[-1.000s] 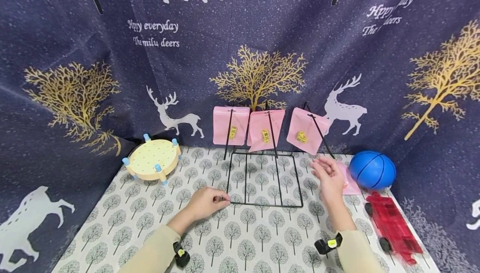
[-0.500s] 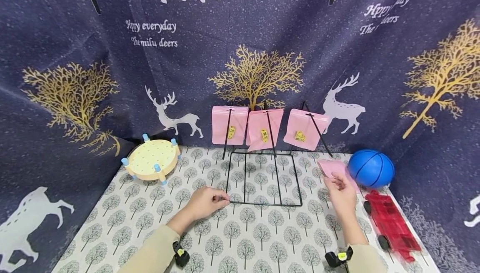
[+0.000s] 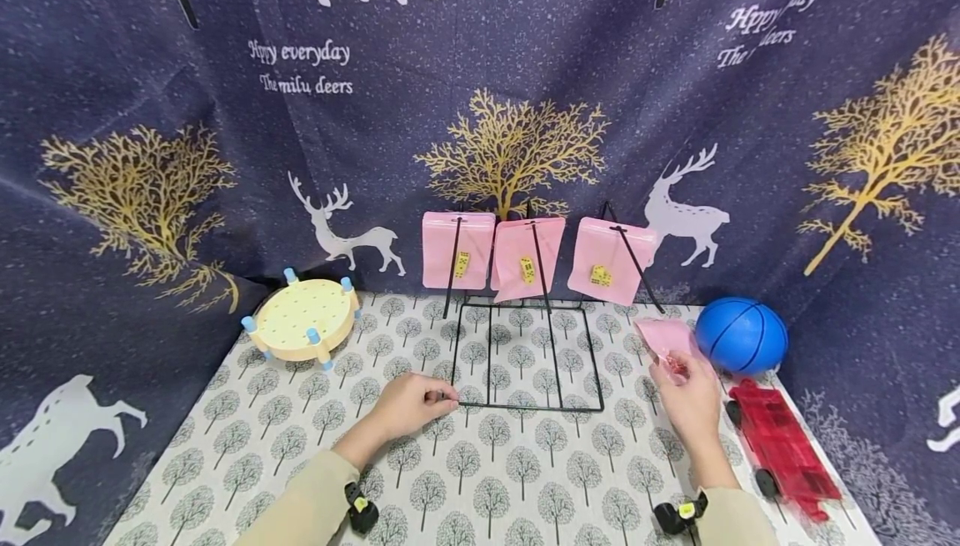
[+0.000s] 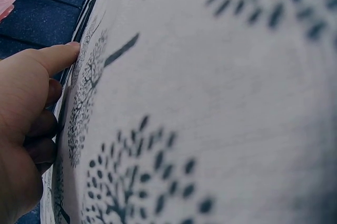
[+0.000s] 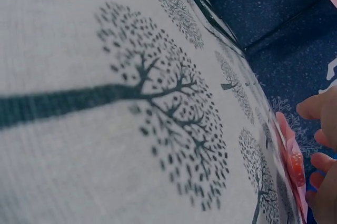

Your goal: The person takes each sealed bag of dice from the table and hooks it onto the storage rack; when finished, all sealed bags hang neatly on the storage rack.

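Observation:
In the head view, my left hand (image 3: 412,404) is at the front left corner of a black wire display rack (image 3: 525,407), fingertips pinching its base wire. In the left wrist view, the index finger (image 4: 58,58) reaches along the wire and the other fingers curl below. My right hand (image 3: 688,396) grips a pink bag (image 3: 662,331) with red dice (image 3: 677,365) inside, close over the table. The bag's far left corner is raised. On the rack's prongs hang three pink bags with yellow dice: left (image 3: 442,250), middle (image 3: 510,258) and right (image 3: 592,250).
A blue ball (image 3: 741,335) sits just right of the right hand's bag. Nearer on the right lies a red toy car (image 3: 783,446). At the far left stands a round cream toy stand (image 3: 303,317) with blue-tipped legs. A dark deer-print cloth (image 3: 360,154) hangs behind.
My right hand has moved down and right from beside the rack onto the red-dice bag, whose far edge has lifted and shifted left. The right hanging bag has swung level. The left hand stays put.

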### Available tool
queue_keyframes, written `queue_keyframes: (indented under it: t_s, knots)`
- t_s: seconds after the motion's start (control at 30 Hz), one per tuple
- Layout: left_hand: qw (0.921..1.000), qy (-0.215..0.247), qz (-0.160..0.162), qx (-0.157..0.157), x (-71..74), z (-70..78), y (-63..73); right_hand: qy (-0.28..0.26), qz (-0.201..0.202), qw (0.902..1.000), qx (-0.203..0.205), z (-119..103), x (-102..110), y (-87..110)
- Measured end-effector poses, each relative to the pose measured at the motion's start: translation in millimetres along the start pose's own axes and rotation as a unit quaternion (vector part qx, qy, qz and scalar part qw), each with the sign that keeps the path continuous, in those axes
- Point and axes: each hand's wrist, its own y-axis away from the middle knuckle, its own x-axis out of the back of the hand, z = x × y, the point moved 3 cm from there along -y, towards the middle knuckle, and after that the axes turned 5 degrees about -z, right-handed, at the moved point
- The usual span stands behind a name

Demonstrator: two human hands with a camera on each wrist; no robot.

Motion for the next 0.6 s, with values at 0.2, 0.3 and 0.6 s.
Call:
queue_keyframes:
  t_s: [0.2, 0.3, 0.6]
  knots:
    - [1.0000, 0.002, -0.002, 0.001, 0.0, 0.5, -0.2, 0.034, -0.016, 0.9992, 0.012, 5.2, -4.4, -4.0]
    - [1.0000, 0.003, -0.002, 0.003, 0.0, 0.2, -0.5, 0.040, -0.030, 0.9988, 0.004, 6.5, -5.7, -5.2]
    - [0.9999, 0.013, -0.004, 0.002, -0.1, 0.1, -0.9, 0.042, -0.032, 0.9979, 0.036, 3.1, -10.3, -0.4]
